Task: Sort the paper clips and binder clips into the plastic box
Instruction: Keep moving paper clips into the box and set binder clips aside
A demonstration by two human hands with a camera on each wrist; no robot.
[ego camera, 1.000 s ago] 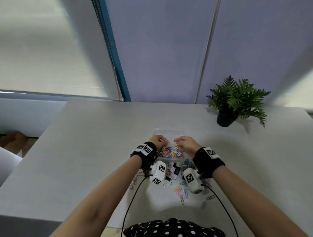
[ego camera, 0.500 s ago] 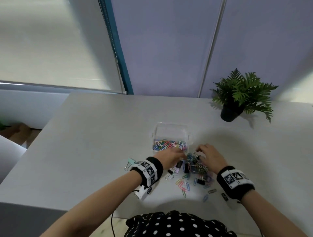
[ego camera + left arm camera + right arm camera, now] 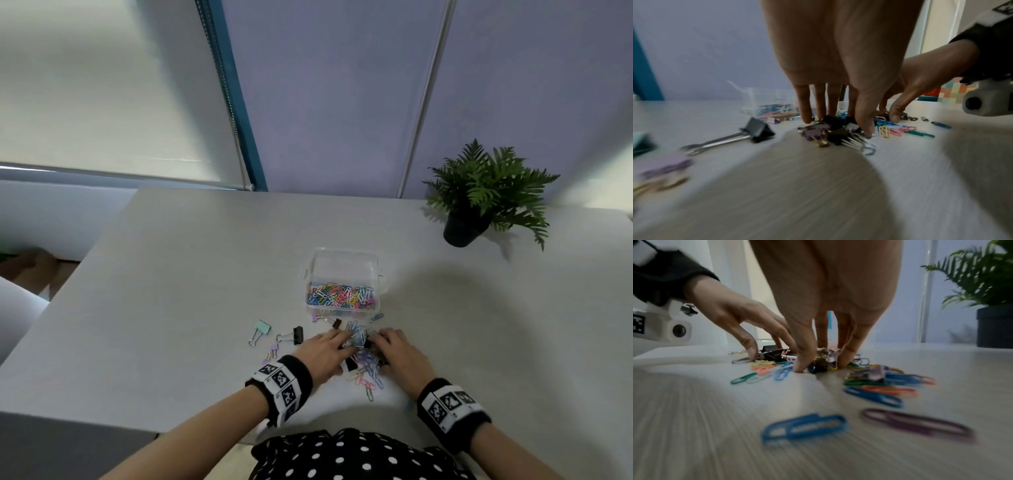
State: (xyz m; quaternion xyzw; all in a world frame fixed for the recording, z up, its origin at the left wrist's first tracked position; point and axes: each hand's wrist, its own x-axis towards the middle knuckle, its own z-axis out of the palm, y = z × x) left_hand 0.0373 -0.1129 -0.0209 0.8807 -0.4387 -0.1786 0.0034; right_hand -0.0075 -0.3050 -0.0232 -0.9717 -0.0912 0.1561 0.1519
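A clear plastic box (image 3: 343, 255) stands mid-table; its near half holds coloured paper clips (image 3: 339, 295), its far half looks bare. A mixed pile of paper clips and small binder clips (image 3: 363, 356) lies just before it. My left hand (image 3: 329, 346) reaches down with straight fingers, and its fingertips (image 3: 806, 119) and thumb touch black and purple binder clips (image 3: 819, 131). My right hand (image 3: 394, 346) pinches a clump of clips (image 3: 823, 361) between thumb and fingers. Loose paper clips (image 3: 873, 395) lie around it.
Left of the pile lie a mint binder clip (image 3: 262, 328), a black binder clip (image 3: 297, 335) and small purple ones (image 3: 272, 350). A potted fern (image 3: 479, 198) stands at the back right. The table's near edge runs under my forearms.
Both hands have come back from above the box to the pile in front of it and lowered their fingers into the clips. The head view has tilted down.
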